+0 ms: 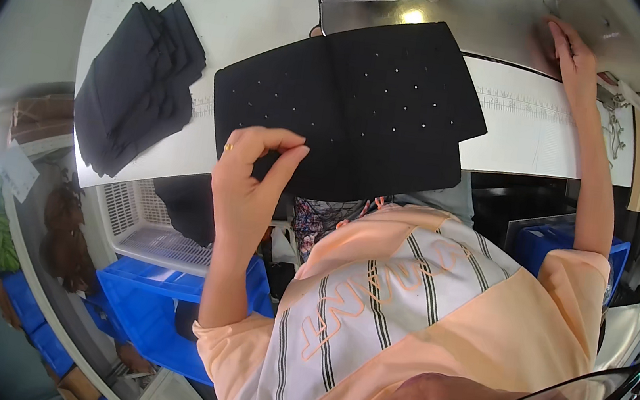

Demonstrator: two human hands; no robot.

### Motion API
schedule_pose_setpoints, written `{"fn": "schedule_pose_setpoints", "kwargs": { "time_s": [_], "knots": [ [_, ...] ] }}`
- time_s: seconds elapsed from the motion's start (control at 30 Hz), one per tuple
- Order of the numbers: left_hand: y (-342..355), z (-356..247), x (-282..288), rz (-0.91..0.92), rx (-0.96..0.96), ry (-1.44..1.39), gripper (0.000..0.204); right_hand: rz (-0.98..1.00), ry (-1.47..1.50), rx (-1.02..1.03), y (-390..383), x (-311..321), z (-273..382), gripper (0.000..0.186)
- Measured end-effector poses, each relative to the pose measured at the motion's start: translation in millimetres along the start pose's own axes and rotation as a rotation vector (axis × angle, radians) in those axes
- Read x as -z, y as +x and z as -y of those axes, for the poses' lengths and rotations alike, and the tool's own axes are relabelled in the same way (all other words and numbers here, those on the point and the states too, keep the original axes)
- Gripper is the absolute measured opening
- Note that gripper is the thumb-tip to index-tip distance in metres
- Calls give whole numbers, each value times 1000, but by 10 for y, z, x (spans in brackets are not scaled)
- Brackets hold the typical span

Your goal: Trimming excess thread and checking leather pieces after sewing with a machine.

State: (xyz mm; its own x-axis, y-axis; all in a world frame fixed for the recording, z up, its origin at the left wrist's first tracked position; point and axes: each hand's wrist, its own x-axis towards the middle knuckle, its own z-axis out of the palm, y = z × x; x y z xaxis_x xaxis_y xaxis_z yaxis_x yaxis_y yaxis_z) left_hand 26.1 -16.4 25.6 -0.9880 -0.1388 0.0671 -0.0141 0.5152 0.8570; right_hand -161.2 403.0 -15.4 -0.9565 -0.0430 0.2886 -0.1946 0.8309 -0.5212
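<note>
Your left hand [247, 171] is narrow, thumb and forefinger almost meeting above the white-dotted black fabric panel [329, 93] overhanging the worktop's [272, 2] near edge; I cannot tell whether it pinches anything. Your right hand [574, 57], grip unclear, is toward the far right corner. Black cloth [188, 204] overlaps a white mesh basket [125, 212] above a blue crate [135, 285].

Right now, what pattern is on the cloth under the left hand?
The cloth is black with small pale dots; best seen in the head view.
</note>
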Motion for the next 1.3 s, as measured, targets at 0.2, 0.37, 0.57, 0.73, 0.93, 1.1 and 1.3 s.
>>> {"fn": "schedule_pose_setpoints", "kwargs": {
  "time_s": [0.2, 0.37, 0.57, 0.73, 0.93, 1.1, 1.3],
  "knots": [
    [493, -239, -68, 281, -49, 159, 14, -130, 55, 161, -52, -29, 18, 28],
    [787, -222, -187, 418, -173, 448, 21, -22, -182, 112, -26, -21, -39, 29],
    [749, -274, -189, 474, 6, 275, 15, -80, 265, 190, -155, -53, 236, 34],
    [552, -83, -219, 292, 43, -126, 8, 212, 301, 339, -634, -334, 1367, 27],
    [517, -53, -228, 264, 101, -400, 13, 395, 260, 539, -729, -615, 1834, 28],
    [508, -57, -218, 255, 100, -429, 14, 381, 265, 636, -698, -730, 1924, 24],
    [490, -10, -231, 253, 97, -459, 11, 347, 192, 696, -697, -740, 1971, 25]
  ]
}}
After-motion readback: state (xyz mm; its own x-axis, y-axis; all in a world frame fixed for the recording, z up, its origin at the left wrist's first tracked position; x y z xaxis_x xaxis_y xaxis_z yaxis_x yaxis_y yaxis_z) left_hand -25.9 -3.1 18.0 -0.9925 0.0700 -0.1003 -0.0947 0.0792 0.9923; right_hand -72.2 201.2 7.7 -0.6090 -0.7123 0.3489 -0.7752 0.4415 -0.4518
